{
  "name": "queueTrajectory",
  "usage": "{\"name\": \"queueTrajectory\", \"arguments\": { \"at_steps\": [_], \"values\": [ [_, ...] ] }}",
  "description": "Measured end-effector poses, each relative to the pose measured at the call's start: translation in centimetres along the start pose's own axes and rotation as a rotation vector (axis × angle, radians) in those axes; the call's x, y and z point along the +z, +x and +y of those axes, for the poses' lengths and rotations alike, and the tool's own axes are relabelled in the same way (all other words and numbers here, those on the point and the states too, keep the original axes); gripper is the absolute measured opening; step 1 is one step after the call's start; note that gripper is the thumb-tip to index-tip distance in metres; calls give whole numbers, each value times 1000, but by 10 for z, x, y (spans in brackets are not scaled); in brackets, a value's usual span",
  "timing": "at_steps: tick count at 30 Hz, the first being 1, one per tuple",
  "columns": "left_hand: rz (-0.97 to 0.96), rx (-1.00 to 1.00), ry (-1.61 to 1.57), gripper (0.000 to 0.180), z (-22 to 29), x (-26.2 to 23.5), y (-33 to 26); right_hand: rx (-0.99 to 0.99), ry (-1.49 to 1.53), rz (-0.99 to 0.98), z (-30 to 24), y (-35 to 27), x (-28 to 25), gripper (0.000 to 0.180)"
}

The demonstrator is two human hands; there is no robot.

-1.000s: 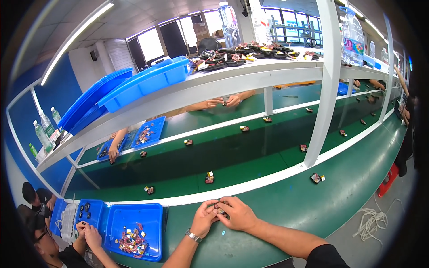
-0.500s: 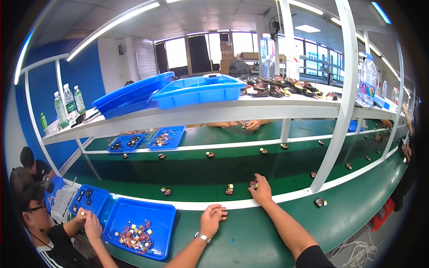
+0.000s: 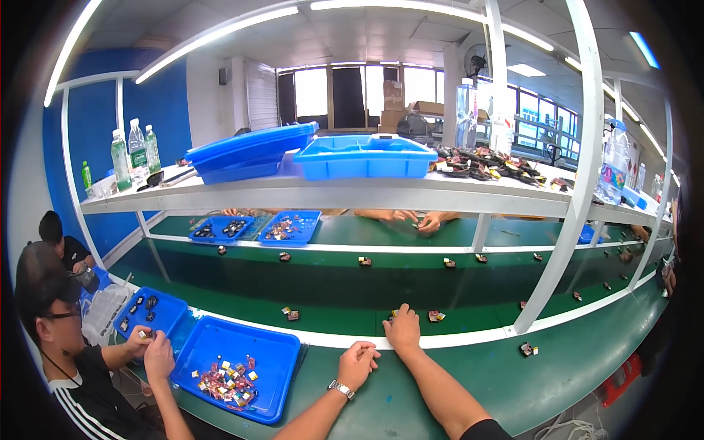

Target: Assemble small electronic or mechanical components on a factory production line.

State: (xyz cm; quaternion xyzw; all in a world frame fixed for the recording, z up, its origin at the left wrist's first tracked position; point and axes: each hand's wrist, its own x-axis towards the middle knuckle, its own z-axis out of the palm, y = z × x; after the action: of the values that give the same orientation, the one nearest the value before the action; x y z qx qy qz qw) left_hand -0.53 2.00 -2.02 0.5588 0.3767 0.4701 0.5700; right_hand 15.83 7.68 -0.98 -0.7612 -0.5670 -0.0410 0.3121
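My right hand (image 3: 402,328) reaches over the white rail to the green conveyor belt (image 3: 345,323). Its thumb and fingers close around a small circuit board (image 3: 394,314), partly hidden by them. Just right of that hand lies another small board (image 3: 436,316), with a pale yellow-white piece on it; a similar board (image 3: 291,314) lies farther left. My left hand (image 3: 358,364), with a metal wristwatch (image 3: 341,389) on the wrist, hovers by the near side of the rail. Its fingers are loosely curled and apart, with nothing visible in them.
A blue tray (image 3: 290,381) of small boards stands left of my left arm; a smaller blue tray (image 3: 180,312) lies beyond. A co-worker (image 3: 66,345) sits there, handling a small part. White posts (image 3: 561,242) hold a shelf (image 3: 242,196) above the belt. Across it, another person's hands (image 3: 422,220) work.
My right hand has moved left from one board to the neighbouring one, leaving the first on the belt. My left hand stays near the rail, its fingers slightly more curled. The view has shifted.
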Motion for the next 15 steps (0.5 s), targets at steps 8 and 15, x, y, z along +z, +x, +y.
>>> {"name": "queueTrajectory", "arguments": {
  "at_steps": [8, 15],
  "values": [
    [-99, -99, -50, 28, 1, -9, 0, -201, 714, -191, 44, -58, -62, 61],
    [-600, -390, -208, 45, 20, -7, -7, -456, 641, -400, 41, -88, -132, 61]
  ]
}}
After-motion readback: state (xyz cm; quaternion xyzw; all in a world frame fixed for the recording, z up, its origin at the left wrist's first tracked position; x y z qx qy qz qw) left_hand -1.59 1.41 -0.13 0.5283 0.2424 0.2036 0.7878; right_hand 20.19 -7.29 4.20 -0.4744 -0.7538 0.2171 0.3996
